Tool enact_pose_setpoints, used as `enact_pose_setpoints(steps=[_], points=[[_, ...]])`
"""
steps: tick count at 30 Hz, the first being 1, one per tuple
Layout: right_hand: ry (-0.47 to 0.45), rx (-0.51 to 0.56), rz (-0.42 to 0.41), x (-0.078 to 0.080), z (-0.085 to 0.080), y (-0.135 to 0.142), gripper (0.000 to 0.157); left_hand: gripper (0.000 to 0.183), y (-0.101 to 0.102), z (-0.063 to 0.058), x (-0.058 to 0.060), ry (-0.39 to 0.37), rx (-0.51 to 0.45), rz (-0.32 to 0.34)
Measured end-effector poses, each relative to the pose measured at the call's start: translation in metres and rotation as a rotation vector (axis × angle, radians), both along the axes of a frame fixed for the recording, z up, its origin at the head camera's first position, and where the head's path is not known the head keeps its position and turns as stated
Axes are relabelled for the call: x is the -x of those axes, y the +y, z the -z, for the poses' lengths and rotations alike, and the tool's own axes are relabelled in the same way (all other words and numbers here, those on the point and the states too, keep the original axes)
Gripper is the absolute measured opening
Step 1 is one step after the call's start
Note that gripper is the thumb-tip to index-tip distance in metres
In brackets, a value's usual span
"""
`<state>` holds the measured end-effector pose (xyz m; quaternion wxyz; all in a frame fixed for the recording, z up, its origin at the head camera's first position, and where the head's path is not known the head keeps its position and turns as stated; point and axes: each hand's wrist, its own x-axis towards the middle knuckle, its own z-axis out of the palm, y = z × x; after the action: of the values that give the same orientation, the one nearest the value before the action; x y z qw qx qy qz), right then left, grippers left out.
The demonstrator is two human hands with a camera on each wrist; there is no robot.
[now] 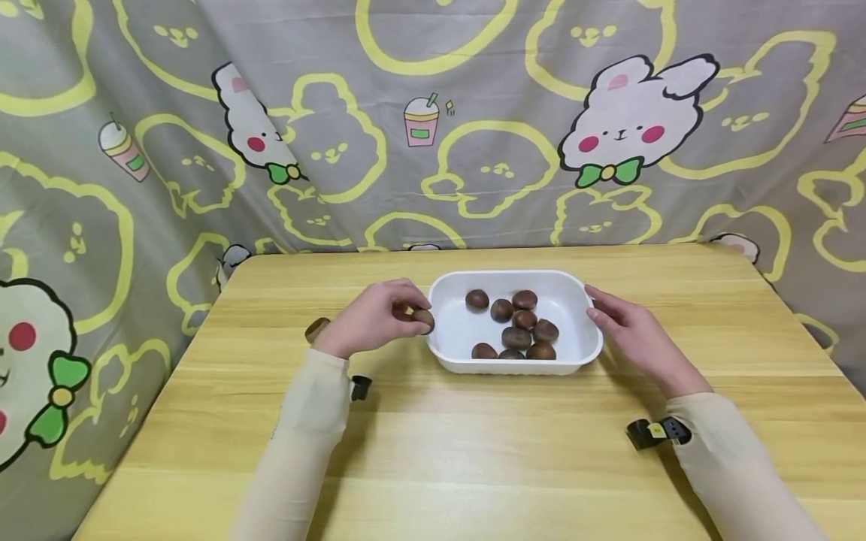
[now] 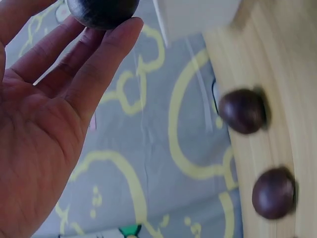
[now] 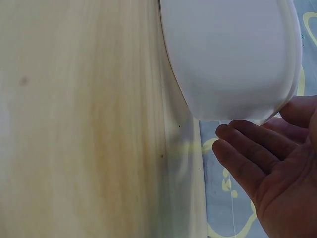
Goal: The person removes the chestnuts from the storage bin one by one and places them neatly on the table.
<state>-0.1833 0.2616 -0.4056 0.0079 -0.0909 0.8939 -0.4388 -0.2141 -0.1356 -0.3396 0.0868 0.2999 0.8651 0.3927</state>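
Note:
My left hand [image 1: 374, 315] pinches a brown chestnut [image 1: 424, 319] between thumb and fingers, at the left rim of a white dish [image 1: 443, 353]. In the left wrist view, the dark chestnut [image 2: 103, 11] sits at the fingertips of the left hand [image 2: 44, 114]. Several chestnuts [image 1: 517, 337] lie inside the dish. The right hand [image 1: 636, 338] touches the dish's right end. From the right wrist, the dish [image 3: 233, 59] hides part of its thumb's contact, while the other fingers of the right hand [image 3: 277, 163] extend fairly straight along the outer wall.
Beside the left wrist, another chestnut [image 1: 316, 329] rests on the wooden table [image 1: 473, 443]. The left wrist view shows two loose chestnuts, one [image 2: 242, 111] nearer the dish and another [image 2: 274, 193] farther off. A patterned curtain [image 1: 487, 105] hangs behind the table.

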Motion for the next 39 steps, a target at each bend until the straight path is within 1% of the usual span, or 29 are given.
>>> enact_pose_setpoints(steps=[3,7,10,13,18,26,34,39], points=[[0.003,0.002,-0.008,0.001,-0.001,-0.001,0.054,0.02,-0.013,-0.001,-0.001,-0.007,0.002,-0.046],[0.018,0.003,-0.02,0.001,-0.002,-0.001,0.053,0.021,-0.026,0.001,-0.002,-0.04,0.043,-0.099],[0.019,-0.003,-0.022,0.001,0.0,0.0,0.053,0.021,-0.032,0.003,-0.003,-0.056,0.067,-0.112],[0.015,-0.006,-0.023,0.0,0.001,0.001,0.054,0.022,-0.038,0.006,-0.003,-0.048,0.101,-0.131],[0.005,-0.001,-0.022,0.0,0.001,0.001,0.054,0.023,-0.046,0.015,-0.003,-0.068,0.161,-0.143],[0.003,-0.007,-0.024,0.002,0.001,0.001,0.054,0.021,-0.049,0.033,0.003,-0.079,0.205,-0.131],[0.011,0.001,-0.015,0.001,0.001,0.001,0.054,0.021,-0.044,0.038,0.007,-0.086,0.306,-0.109],[0.004,0.002,-0.013,0.001,0.001,0.001,0.054,0.022,-0.041,0.038,0.01,-0.119,0.337,-0.125]])
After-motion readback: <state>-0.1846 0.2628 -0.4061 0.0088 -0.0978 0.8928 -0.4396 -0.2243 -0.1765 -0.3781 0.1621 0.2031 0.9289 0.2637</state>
